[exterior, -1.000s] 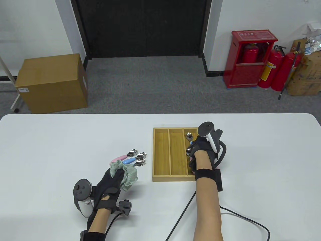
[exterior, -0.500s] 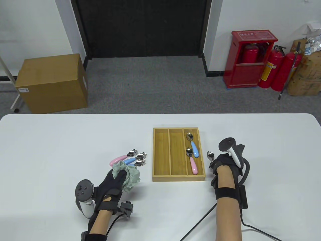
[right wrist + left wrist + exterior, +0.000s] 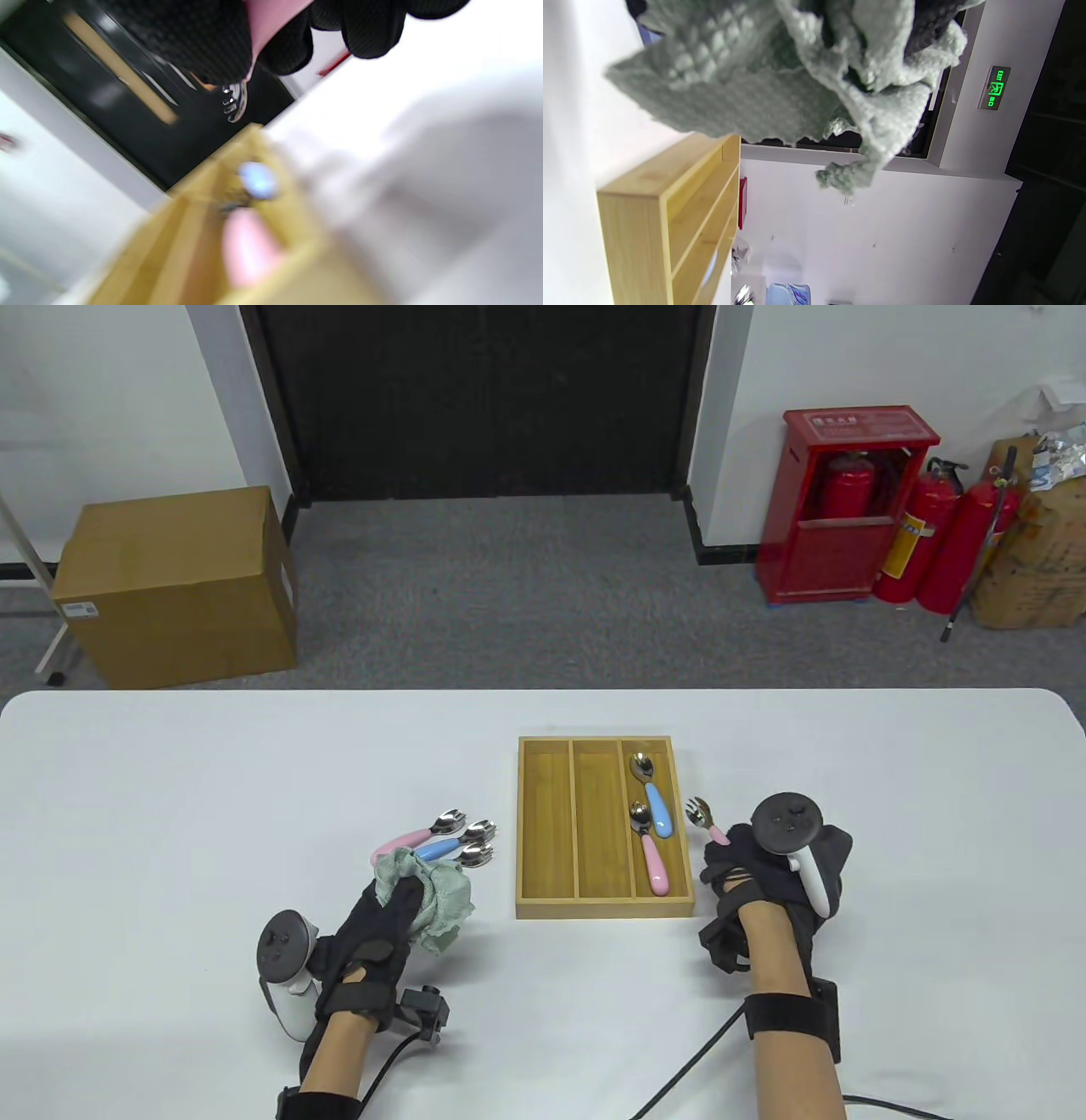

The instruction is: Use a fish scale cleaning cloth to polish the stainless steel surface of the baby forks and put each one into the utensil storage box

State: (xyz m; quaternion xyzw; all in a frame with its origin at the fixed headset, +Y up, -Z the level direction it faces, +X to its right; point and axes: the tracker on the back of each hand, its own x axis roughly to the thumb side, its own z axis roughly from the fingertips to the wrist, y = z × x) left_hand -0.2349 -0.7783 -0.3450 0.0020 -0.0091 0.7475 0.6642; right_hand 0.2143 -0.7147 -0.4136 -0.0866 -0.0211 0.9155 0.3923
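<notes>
My left hand (image 3: 405, 899) grips a crumpled green fish scale cloth (image 3: 437, 903), which fills the top of the left wrist view (image 3: 780, 63). Three baby forks (image 3: 454, 840) with pink and blue handles lie just beyond it on the table. My right hand (image 3: 721, 857), right of the wooden storage box (image 3: 543, 831), holds a pink-handled fork (image 3: 701, 814) with its tines pointing away. The right wrist view shows those tines (image 3: 233, 99) under my gloved fingers (image 3: 191, 38). In the box's right compartment lie a blue-handled utensil (image 3: 654, 802) and a pink-handled one (image 3: 652, 861).
The box's left and middle compartments hold nothing. The box (image 3: 670, 203) stands close to the right of the cloth. Cables trail from both wrists toward the table's near edge. A cardboard carton (image 3: 178, 585) and red extinguishers (image 3: 925, 543) stand on the floor beyond the table.
My right hand has drawn back from above the box's right compartment to the box's right side, and the fork it holds has turned so its tines show. The left hand barely moved.
</notes>
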